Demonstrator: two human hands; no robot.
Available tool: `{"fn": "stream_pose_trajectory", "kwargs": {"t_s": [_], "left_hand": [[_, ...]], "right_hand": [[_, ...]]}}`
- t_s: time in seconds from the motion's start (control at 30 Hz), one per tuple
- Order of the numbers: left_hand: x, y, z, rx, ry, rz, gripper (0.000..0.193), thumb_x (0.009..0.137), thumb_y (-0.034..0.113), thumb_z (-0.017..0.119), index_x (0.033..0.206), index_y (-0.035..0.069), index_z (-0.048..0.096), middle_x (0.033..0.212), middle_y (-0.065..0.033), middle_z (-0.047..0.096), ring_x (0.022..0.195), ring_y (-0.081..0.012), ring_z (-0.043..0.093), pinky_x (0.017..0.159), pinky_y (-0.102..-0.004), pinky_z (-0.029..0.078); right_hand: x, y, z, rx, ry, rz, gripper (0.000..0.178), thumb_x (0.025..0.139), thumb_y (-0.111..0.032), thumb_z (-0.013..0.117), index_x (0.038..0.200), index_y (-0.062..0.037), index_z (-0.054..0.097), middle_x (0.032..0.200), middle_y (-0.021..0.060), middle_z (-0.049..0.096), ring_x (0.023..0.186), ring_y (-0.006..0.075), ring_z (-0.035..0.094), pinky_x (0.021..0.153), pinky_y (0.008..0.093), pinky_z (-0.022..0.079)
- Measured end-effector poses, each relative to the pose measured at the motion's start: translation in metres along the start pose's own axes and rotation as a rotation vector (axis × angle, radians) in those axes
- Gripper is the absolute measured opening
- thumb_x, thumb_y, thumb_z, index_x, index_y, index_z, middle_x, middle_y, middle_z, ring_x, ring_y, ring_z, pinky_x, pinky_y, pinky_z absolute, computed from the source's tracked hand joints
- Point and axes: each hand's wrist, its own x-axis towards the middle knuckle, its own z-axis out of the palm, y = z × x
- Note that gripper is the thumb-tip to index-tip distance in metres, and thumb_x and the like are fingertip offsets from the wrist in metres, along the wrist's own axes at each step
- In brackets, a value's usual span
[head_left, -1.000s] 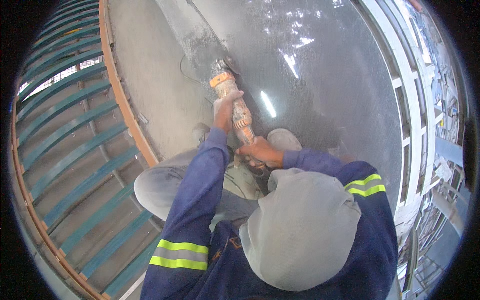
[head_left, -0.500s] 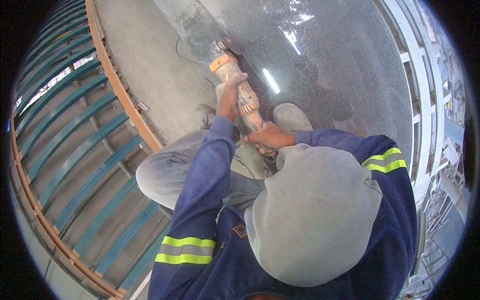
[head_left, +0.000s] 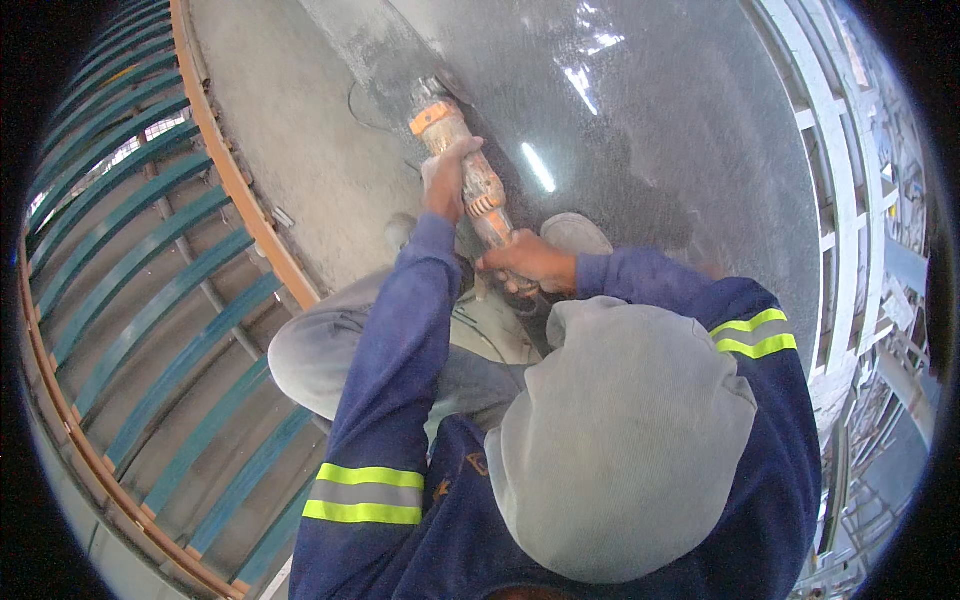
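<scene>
Left hand (head_left: 446, 182) and right hand (head_left: 533, 262) grip a dusty orange-and-grey power tool (head_left: 484, 190) at twelve o'clock.
The left wraps its body; the right covers its rear, hiding that end. Its working head (head_left: 428, 95), nearer eleven, is hard to make out against the grey surface (head_left: 690, 160). Orange marks (head_left: 476, 463) on the navy jacket (head_left: 390, 360), at six o'clock beside a pale cap (head_left: 620, 440), are illegible.

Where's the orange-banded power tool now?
In the head view's upper middle: the power tool is held by the left hand around its body and right hand at its rear.
</scene>
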Motion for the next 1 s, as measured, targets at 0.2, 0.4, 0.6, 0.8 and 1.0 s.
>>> {"fn": "stream_pose_trajectory", "kwargs": {"t_s": [0.2, 0.4, 0.6, 0.8, 1.0], "left_hand": [[-0.032, 0.001, 0.009, -0.032, 0.005, -0.002, 0.031, 0.075, 0.014, 0.075, 0.097, -0.002, 0.060, 0.074, -0.0082, 0.060, 0.056, -0.0211, 0.063, 0.050, -0.0353, 0.054], [-0.039, 0.003, 0.009, -0.010, -0.002, -0.027, 0.033, 0.077, 0.018, 0.073, 0.102, 0.001, 0.058, 0.074, -0.0070, 0.058, 0.057, -0.0209, 0.062, 0.053, -0.0353, 0.055], [-0.035, 0.004, 0.012, -0.002, 0.000, -0.008, 0.032, 0.078, 0.017, 0.073, 0.100, 0.000, 0.057, 0.074, -0.0078, 0.059, 0.055, -0.0210, 0.062, 0.051, -0.0359, 0.055], [-0.013, -0.001, 0.005, -0.002, -0.010, -0.013, 0.032, 0.077, 0.016, 0.073, 0.099, -0.001, 0.058, 0.072, -0.0089, 0.059, 0.054, -0.0216, 0.062, 0.050, -0.0367, 0.054], [-0.005, 0.003, 0.003, 0.009, -0.025, -0.017, 0.031, 0.077, 0.016, 0.074, 0.098, 0.002, 0.057, 0.073, -0.0080, 0.059, 0.055, -0.0223, 0.062, 0.051, -0.0377, 0.055]], "right_hand": [[-0.021, -0.001, 0.002, -0.190, 0.014, 0.022, 0.028, 0.082, -0.029, 0.075, 0.079, -0.0035, 0.064, 0.062, 0.0050, 0.062, 0.046, 0.0116, 0.055, 0.039, 0.0293, 0.039], [-0.024, 0.008, 0.008, -0.205, 0.049, 0.037, 0.031, 0.082, -0.032, 0.075, 0.081, -0.0030, 0.066, 0.060, 0.0045, 0.061, 0.044, 0.0122, 0.054, 0.039, 0.0299, 0.039], [-0.023, 0.003, 0.009, -0.156, 0.090, 0.006, 0.027, 0.082, -0.027, 0.075, 0.081, -0.0026, 0.064, 0.062, 0.0039, 0.060, 0.044, 0.0116, 0.054, 0.038, 0.0289, 0.039], [-0.012, -0.001, 0.003, -0.022, 0.034, 0.005, 0.026, 0.082, -0.023, 0.076, 0.081, -0.0014, 0.061, 0.065, 0.0044, 0.061, 0.044, 0.0116, 0.054, 0.037, 0.0277, 0.038], [-0.008, -0.005, 0.003, -0.024, 0.059, -0.050, 0.026, 0.081, -0.023, 0.077, 0.082, -0.0022, 0.062, 0.066, 0.0055, 0.062, 0.044, 0.0124, 0.054, 0.036, 0.0296, 0.038]]}}
